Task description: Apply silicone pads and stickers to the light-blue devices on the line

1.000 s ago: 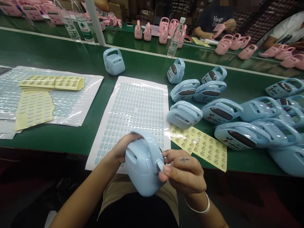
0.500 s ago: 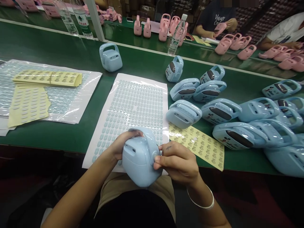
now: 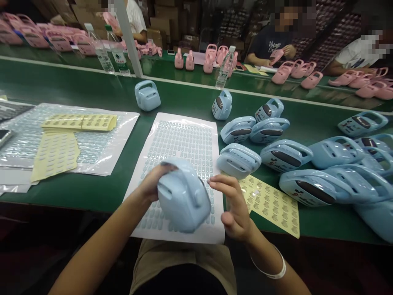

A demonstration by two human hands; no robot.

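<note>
**Held item:** one pale blue plastic unit (image 3: pixel 184 200) with a carry handle, tilted, a small slot showing on its face, held over the lower part of a white sheet of blue oval stickers (image 3: pixel 181 139).

**Left hand (image 3: pixel 150 184):** grip closed on the unit, fingers curled over the top of the handle.

**Right hand (image 3: pixel 235 207):** grip open, not holding anything, fingers raised, fingertips (image 3: pixel 211 180) just beside the unit's side. A white bangle (image 3: pixel 270 272) sits on the wrist.

**On the green counter (image 3: pixel 92 184), by clock position from the held unit:**
- 12 o'clock: the sticker sheet, running under the unit.
- 2 to 3 o'clock: a loose group of matching blue units (image 3: pixel 310 186), some on their sides, several showing a dark oval panel and printed decoration.
- 4 o'clock: a yellow label sheet (image 3: pixel 270 209), partly under the nearest unit.
- 11 o'clock: a single upright blue unit (image 3: pixel 147 95).
- 10 o'clock: a bubble-plastic bag (image 3: pixel 123 123) with yellow sticker sheets (image 3: pixel 78 123) on it.

**Farther off, 1 o'clock:** a water bottle (image 3: pixel 224 69), pink units (image 3: pixel 281 76), and a co-worker in a dark T-shirt (image 3: pixel 273 45) handling one.
</note>
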